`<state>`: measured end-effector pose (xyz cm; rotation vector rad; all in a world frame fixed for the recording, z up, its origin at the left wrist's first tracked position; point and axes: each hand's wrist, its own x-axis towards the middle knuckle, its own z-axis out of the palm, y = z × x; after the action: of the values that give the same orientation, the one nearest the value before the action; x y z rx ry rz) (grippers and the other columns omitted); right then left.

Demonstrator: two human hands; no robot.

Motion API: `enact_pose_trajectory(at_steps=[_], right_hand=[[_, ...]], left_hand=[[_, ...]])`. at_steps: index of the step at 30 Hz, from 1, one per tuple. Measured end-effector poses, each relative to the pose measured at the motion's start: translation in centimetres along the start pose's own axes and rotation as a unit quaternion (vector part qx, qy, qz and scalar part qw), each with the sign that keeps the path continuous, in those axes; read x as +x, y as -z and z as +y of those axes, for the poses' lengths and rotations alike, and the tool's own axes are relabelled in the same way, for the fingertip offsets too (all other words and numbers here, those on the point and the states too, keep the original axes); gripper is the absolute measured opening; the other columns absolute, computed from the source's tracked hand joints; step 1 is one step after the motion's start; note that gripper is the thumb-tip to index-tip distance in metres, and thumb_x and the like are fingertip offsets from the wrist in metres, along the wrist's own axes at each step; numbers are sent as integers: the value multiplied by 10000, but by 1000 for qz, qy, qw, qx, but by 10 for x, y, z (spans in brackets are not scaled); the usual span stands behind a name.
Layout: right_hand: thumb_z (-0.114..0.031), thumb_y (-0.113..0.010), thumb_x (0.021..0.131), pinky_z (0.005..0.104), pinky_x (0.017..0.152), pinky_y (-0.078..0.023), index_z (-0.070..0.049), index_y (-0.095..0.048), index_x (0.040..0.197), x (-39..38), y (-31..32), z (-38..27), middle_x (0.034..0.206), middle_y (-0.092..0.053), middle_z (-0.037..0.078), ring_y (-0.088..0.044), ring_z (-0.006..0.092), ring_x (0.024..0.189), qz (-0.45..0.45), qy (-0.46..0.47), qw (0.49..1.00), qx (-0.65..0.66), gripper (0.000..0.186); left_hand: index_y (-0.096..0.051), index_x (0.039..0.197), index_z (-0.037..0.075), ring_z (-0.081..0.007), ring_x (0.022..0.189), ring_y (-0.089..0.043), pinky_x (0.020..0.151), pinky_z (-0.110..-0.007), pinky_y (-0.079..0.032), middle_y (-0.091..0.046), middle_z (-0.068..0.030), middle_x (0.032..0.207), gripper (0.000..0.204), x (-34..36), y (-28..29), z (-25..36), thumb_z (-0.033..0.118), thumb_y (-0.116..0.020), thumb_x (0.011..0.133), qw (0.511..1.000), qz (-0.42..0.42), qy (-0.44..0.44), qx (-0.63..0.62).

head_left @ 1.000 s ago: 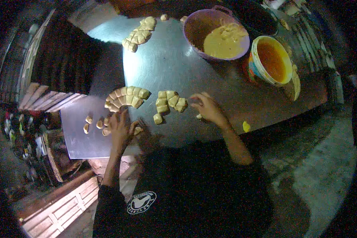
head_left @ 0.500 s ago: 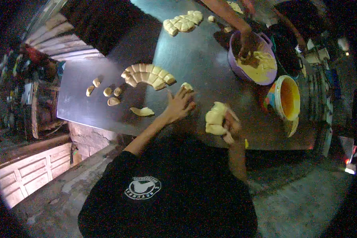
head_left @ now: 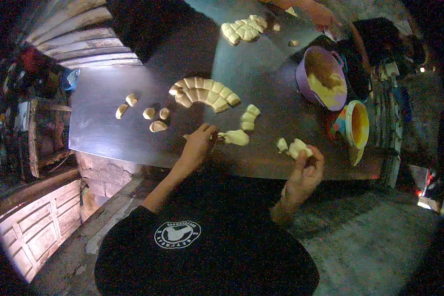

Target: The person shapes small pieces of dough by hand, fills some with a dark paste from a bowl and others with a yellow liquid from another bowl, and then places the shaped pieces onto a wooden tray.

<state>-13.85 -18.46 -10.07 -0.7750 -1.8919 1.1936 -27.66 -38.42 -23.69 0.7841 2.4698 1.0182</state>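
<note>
Right hand (head_left: 308,170): closed on a pale dough lump (head_left: 299,148), soft, rounded and uneven, pinched between thumb and bent fingers above the near right part of the table.
Left hand (head_left: 201,143): at the table's near edge, beside a dough strip (head_left: 236,138), smooth, cream-coloured, longish; whether the fingertips grip its left end cannot be told.
Table (head_left: 98,133): smooth sheet metal, bright at left, darker at right.
Small dough piece (head_left: 282,145): roundish, just left of the lump.
Short dough row (head_left: 250,118): plump pieces joined end to end, right of centre, beyond the strip.
Dough fan (head_left: 207,92): two curved rows of blocky, soft-cornered pieces set side by side, middle of the table.
Loose dough pieces (head_left: 158,127): five, small, rounded, set apart at left.
Far dough cluster (head_left: 242,31): blocky pieces packed together, far side; two small bits lie to its right.
Pose, left: forearm slants inward from the near side, palm down, fingers bent and drawn together.
Pose, right: forearm rises short and steep, palm turned inward, fingers curled.
Purple basin (head_left: 305,81): deep, with a loop handle, at far right; holds a soft yellowish mass (head_left: 325,86), its surface uneven.
Bucket (head_left: 342,121): pale rim, multicoloured outside, nearer than the basin; orange-yellow inside.
Another person's arm (head_left: 313,11): reaches in at the far right.
</note>
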Motion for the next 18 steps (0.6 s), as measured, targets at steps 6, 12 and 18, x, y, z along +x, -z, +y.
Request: enact_pose_trajectory(at_steps=[6,12,18], right_hand=[[-172,-678,867,330,814,-512,-31,-586,1148,22,-40,9,1037,-616,101,-603,214,934,-186,-111,973,-81,328],[-189,-673,839,371,760,-510,-91,-623,1147,3,-128,140,1116,-621,164,-644,288,838,-250,-67,957,-133,327],[-115,-669,778,401,700,-504,-40,-565,1052,-11,-213,144,907,-630,150,-631,319,752,-224,46,957,-181,303]], left_hand=[[-426,1370,256,-377,1200,-473,1001,-544,-360,-436,-142,1366,532,6,27,-40,264,-594,866,983,62,82,154],[-380,1412,123,-436,1261,-363,1032,-521,-347,-359,-211,1411,572,70,-15,-145,171,-535,864,981,165,-33,100],[-460,1334,38,-448,1236,-385,976,-451,-442,-406,-194,1393,536,86,3,-152,182,-568,829,977,68,-80,186]])
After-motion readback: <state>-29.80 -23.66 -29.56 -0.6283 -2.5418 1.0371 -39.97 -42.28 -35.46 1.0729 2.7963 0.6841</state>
